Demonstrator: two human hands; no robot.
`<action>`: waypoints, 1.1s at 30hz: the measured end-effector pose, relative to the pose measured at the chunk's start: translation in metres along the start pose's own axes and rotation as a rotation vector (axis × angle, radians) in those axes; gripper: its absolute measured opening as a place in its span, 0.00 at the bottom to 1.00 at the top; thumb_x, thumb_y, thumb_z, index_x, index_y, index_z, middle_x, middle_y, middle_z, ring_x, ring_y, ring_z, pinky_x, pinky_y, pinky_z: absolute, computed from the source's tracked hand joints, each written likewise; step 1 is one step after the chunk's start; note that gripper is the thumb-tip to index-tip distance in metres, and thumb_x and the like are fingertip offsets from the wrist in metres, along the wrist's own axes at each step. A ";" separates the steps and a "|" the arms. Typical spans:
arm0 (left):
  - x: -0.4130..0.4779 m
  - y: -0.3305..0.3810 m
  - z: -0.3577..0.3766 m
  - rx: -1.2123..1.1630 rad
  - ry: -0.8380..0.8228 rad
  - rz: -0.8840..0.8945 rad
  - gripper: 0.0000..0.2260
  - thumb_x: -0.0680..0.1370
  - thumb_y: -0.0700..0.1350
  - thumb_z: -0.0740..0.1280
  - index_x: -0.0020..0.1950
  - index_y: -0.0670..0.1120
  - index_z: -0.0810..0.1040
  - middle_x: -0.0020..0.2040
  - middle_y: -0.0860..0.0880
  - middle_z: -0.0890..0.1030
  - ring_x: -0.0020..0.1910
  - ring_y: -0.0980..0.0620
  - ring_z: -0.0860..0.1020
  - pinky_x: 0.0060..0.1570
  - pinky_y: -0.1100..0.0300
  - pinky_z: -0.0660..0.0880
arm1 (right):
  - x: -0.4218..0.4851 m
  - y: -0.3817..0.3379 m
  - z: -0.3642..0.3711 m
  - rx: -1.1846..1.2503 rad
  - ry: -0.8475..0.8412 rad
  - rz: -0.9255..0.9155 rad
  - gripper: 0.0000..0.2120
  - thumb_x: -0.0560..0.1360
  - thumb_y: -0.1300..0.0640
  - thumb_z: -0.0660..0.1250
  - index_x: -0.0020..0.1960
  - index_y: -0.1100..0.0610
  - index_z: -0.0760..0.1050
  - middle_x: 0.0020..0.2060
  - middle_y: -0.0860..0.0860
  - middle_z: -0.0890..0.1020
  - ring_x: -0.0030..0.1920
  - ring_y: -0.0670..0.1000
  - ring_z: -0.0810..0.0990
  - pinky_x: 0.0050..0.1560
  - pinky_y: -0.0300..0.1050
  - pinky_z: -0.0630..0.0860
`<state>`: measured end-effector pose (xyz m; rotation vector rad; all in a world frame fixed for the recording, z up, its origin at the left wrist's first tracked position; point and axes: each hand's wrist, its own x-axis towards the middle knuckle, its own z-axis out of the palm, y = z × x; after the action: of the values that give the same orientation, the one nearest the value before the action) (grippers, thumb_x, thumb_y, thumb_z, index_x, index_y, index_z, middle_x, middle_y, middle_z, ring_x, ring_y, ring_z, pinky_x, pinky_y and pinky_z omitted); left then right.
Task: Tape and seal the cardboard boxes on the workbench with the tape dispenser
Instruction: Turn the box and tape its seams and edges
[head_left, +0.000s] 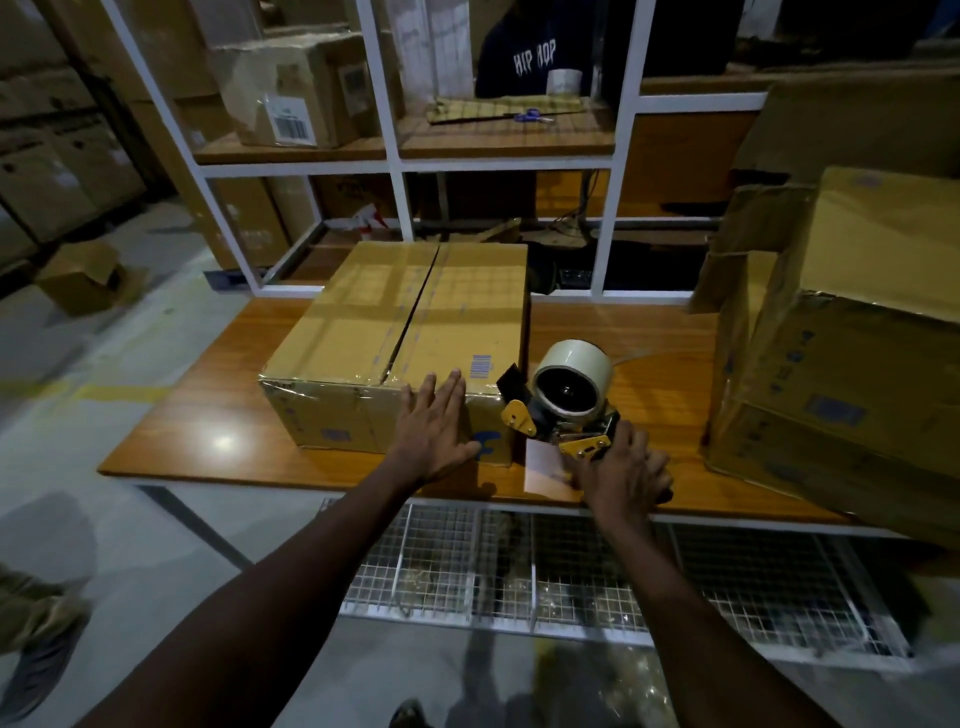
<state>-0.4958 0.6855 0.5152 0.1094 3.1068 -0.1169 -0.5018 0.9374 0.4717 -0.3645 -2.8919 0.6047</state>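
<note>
Head view. 1 closed cardboard box (405, 322) sits on the left half of the surface (639, 332), its long axis running away from the person. Its top seam (410, 317) follows that axis from the near edge to the far edge. The top looks glossy, but whether tape already covers the seam cannot be told.

The left hand (434, 428) lies flat with straight fingers against the near right corner of the box, apparently steadying it. The tape dispenser (566, 395) stands just beside the right face of the box, with its roll opening turned toward the camera. The right hand (621, 475) curls round its handle at the near edge of the surface; the handle itself is mostly hidden.

A stack of boxes (852, 353) with loose flaps stands well apart at the right.

Judgement: the seam lies left of and beyond the tool-bearing right hand, so the dispenser probably has to cross left to the near end of the seam.
</note>
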 end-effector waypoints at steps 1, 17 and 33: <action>0.000 0.000 0.001 -0.001 0.006 -0.003 0.51 0.64 0.73 0.36 0.80 0.44 0.39 0.81 0.47 0.39 0.79 0.42 0.41 0.75 0.39 0.40 | -0.007 -0.004 0.000 0.024 -0.008 0.033 0.29 0.71 0.46 0.73 0.67 0.53 0.65 0.65 0.55 0.71 0.61 0.63 0.67 0.57 0.56 0.65; 0.000 -0.005 0.002 -0.032 0.019 -0.005 0.43 0.71 0.70 0.42 0.81 0.48 0.41 0.81 0.46 0.41 0.79 0.42 0.42 0.75 0.39 0.42 | -0.016 0.024 -0.025 0.081 0.131 0.265 0.19 0.72 0.55 0.71 0.61 0.56 0.70 0.62 0.59 0.73 0.61 0.65 0.69 0.59 0.61 0.65; -0.027 -0.151 0.021 -0.193 0.193 -0.166 0.39 0.73 0.67 0.42 0.81 0.50 0.52 0.81 0.46 0.50 0.80 0.41 0.48 0.74 0.36 0.42 | 0.014 -0.161 -0.049 0.110 0.280 -0.057 0.19 0.74 0.55 0.69 0.63 0.54 0.70 0.63 0.58 0.72 0.62 0.64 0.67 0.58 0.59 0.63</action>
<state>-0.4788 0.5321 0.5059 -0.1513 3.2929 0.2021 -0.5378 0.8163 0.5840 -0.3221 -2.5810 0.6436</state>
